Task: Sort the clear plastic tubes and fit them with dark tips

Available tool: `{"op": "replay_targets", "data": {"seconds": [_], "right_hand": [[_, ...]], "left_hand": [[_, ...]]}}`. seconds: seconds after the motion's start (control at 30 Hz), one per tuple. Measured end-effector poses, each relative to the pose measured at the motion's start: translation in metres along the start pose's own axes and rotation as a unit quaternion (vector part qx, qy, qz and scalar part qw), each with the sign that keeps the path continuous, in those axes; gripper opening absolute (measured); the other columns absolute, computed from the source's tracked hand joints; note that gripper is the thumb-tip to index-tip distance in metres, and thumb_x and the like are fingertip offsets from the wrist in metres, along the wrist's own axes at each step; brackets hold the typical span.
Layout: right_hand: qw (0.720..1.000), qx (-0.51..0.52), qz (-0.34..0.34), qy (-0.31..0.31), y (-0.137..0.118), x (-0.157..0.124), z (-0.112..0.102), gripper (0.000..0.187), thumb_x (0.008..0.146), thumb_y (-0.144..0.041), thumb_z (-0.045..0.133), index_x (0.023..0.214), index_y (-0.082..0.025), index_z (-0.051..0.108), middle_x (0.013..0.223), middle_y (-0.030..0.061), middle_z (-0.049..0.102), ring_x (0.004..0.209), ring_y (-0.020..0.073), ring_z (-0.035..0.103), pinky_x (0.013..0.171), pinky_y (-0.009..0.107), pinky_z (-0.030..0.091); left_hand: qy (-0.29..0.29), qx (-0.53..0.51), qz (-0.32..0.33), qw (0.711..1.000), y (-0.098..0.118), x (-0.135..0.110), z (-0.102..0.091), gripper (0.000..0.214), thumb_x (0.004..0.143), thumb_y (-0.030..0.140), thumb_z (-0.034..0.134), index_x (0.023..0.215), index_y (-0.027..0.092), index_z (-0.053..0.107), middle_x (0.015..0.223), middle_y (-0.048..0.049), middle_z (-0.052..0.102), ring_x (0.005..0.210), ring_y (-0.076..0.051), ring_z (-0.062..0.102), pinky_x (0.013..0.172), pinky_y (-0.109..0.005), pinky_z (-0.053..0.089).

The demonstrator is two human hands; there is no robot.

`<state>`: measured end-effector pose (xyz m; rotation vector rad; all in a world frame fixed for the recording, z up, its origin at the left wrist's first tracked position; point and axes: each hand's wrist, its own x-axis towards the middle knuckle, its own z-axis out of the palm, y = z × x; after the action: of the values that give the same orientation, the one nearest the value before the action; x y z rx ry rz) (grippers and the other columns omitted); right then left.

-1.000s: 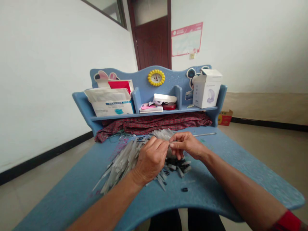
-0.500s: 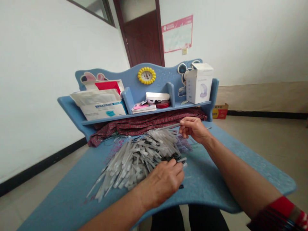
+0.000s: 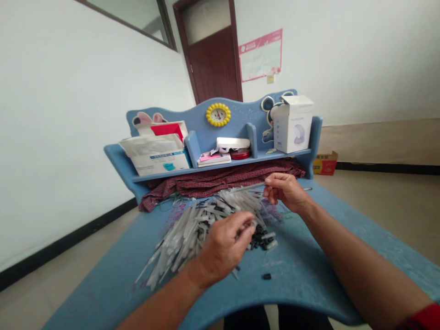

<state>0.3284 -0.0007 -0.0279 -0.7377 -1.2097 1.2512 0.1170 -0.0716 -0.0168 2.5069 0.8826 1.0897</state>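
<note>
A heap of thin translucent plastic strips (image 3: 182, 233) lies on the blue desk (image 3: 295, 275). Between thumb and fingertips, my right hand (image 3: 285, 191) pinches one thin translucent strip (image 3: 249, 187), which points left over the back of the heap. My left hand (image 3: 228, 245) is above the heap's near right side, fingers curled together; whatever they hold is too small to make out. Small black plastic caps (image 3: 261, 238) lie in a cluster just right of that hand. A single black cap (image 3: 266, 276) rests apart, closer to the front edge.
Behind the heap, a red checked cloth (image 3: 206, 181) lies beneath the desk's shelf (image 3: 220, 165). The shelf carries a mask box (image 3: 161, 162), booklets (image 3: 213, 160) and a white carton (image 3: 294, 126). A slim rod end (image 3: 308, 189) shows beyond my right wrist.
My left hand has lifted and turned from the black caps, uncovering them, and its fingers are curled. My right hand keeps its pinch on the strip. The view has shifted slightly.
</note>
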Motion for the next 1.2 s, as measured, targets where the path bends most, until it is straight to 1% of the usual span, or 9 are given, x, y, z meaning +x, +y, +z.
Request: {"op": "replay_targets", "data": {"seconds": [0.07,0.13,0.2,0.3,0.43,0.57,0.83,1.07,1.2], "right_hand": [[1.000,0.006,-0.003,-0.006,0.000,-0.001,0.001,0.027,0.065,-0.036,0.071,0.066,-0.016,0.054,0.054,0.0008,0.066,0.032,0.0107,0.053,0.031,0.020,0.038],[1.000,0.016,-0.005,-0.014,0.001,-0.003,0.004,0.025,0.066,-0.035,0.071,0.067,-0.016,0.055,0.054,0.0007,0.066,0.033,0.0108,0.053,0.031,0.020,0.038],[0.999,0.029,-0.006,-0.022,0.002,-0.006,0.007,0.023,0.067,-0.034,0.071,0.068,-0.016,0.056,0.054,0.0006,0.065,0.033,0.0109,0.053,0.032,0.020,0.038],[0.998,0.043,-0.007,-0.036,0.002,-0.009,0.015,0.020,0.069,-0.032,0.070,0.068,-0.016,0.057,0.054,0.0008,0.065,0.034,0.0110,0.053,0.032,0.020,0.037],[0.998,0.040,-0.005,-0.043,0.002,-0.014,0.028,0.021,0.068,-0.032,0.071,0.064,-0.016,0.057,0.054,0.0012,0.065,0.034,0.0103,0.052,0.032,0.021,0.038],[0.999,0.039,-0.006,-0.026,0.002,-0.016,0.035,0.024,0.067,-0.034,0.072,0.064,-0.016,0.057,0.053,0.0013,0.064,0.033,0.0107,0.052,0.031,0.021,0.037],[0.999,0.035,-0.010,0.002,0.006,-0.014,0.034,0.025,0.067,-0.035,0.072,0.064,-0.015,0.057,0.052,0.0014,0.065,0.032,0.0103,0.052,0.031,0.020,0.035],[0.999,0.033,-0.009,-0.010,0.008,-0.017,0.039,0.026,0.068,-0.035,0.071,0.063,-0.015,0.056,0.052,0.0005,0.064,0.033,0.0093,0.052,0.032,0.019,0.036],[1.000,-0.001,-0.011,-0.020,0.008,-0.017,0.038,0.024,0.069,-0.034,0.071,0.064,-0.014,0.057,0.053,0.0008,0.064,0.033,0.0088,0.052,0.033,0.018,0.037]], "left_hand": [[0.097,-0.125,-0.109,0.981,0.000,0.007,-0.011,0.020,0.078,0.020,0.057,0.098,0.017,0.059,0.077,-0.0021,0.066,0.058,-0.011,0.060,0.054,-0.021,0.047],[0.182,-0.236,-0.180,0.937,-0.002,0.014,-0.023,0.025,0.074,0.022,0.061,0.098,0.015,0.060,0.078,-0.0026,0.066,0.054,-0.009,0.058,0.044,-0.017,0.042],[0.243,-0.311,-0.222,0.892,-0.008,0.019,-0.034,0.025,0.070,0.023,0.064,0.093,0.014,0.061,0.073,-0.0025,0.066,0.052,-0.008,0.056,0.040,-0.015,0.036],[0.286,-0.384,-0.264,0.837,-0.020,0.022,-0.045,0.024,0.066,0.021,0.067,0.088,0.012,0.061,0.068,-0.0012,0.064,0.053,-0.007,0.055,0.042,-0.014,0.037],[0.288,-0.439,-0.282,0.803,-0.032,0.020,-0.049,0.023,0.064,0.016,0.068,0.084,0.013,0.057,0.071,-0.0004,0.064,0.057,-0.007,0.057,0.047,-0.014,0.040],[0.274,-0.459,-0.274,0.800,-0.034,0.019,-0.047,0.023,0.064,0.015,0.069,0.083,0.013,0.056,0.071,0.0002,0.063,0.059,-0.007,0.057,0.049,-0.015,0.041],[0.262,-0.461,-0.269,0.804,-0.031,0.019,-0.045,0.020,0.066,0.014,0.067,0.082,0.013,0.053,0.074,-0.0015,0.064,0.060,-0.008,0.058,0.050,-0.015,0.041],[0.248,-0.427,-0.258,0.830,-0.033,0.018,-0.040,0.017,0.067,0.015,0.067,0.078,0.013,0.053,0.077,-0.0031,0.065,0.063,-0.010,0.061,0.051,-0.016,0.044],[0.205,-0.383,-0.275,0.858,-0.038,0.017,-0.043,0.019,0.067,0.017,0.068,0.080,0.012,0.054,0.075,-0.0038,0.066,0.064,-0.014,0.064,0.052,-0.019,0.047]]}}
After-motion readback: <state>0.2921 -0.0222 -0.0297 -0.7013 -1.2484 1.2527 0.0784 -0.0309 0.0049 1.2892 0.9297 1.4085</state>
